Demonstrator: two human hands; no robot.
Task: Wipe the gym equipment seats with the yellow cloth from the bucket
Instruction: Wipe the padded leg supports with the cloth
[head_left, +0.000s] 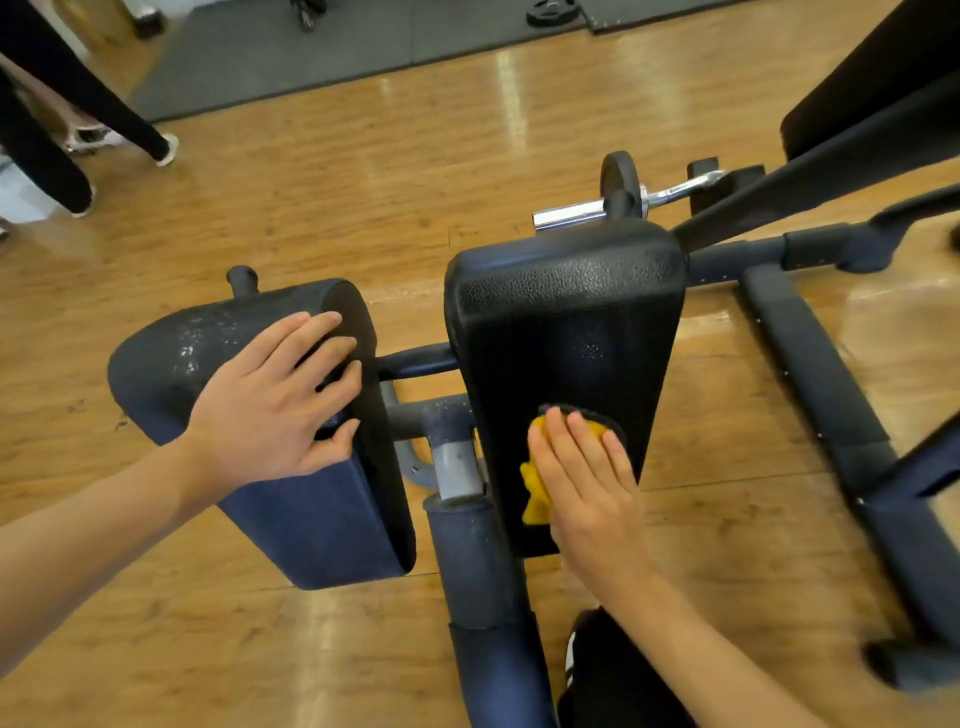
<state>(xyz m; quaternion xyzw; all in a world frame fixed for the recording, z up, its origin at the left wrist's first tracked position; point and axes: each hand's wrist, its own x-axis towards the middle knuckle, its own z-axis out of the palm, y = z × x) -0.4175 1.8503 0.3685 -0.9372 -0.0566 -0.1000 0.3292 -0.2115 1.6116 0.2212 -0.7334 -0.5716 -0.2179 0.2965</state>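
Wiping step in progress on a gym machine, seen from the head view. The right hand (587, 478) lies flat, fingers straight and close together, pressing the yellow cloth (535, 499) against the near end of the black seat pad (566, 322). Only the cloth's edges show, at the fingertips and beside the thumb. The left hand (270, 405) rests on the neighbouring side pad (208, 353), fingers spread and holding nothing, apparently bracing the body. That pad's grey upper face shows pale specks, possibly droplets or dust. A padded frame tube (478, 561) runs between the two pads, and a chrome bar sleeve (569, 214) projects beyond the seat pad, above the wooden floor (311, 182). The bucket is not in view.

Judgement: the far, pebbled portion of the seat pad appears unreached. The next move calls for a flat-palmed stroke away from the body, keeping the cloth bunched under the fingers, followed by the side pad.
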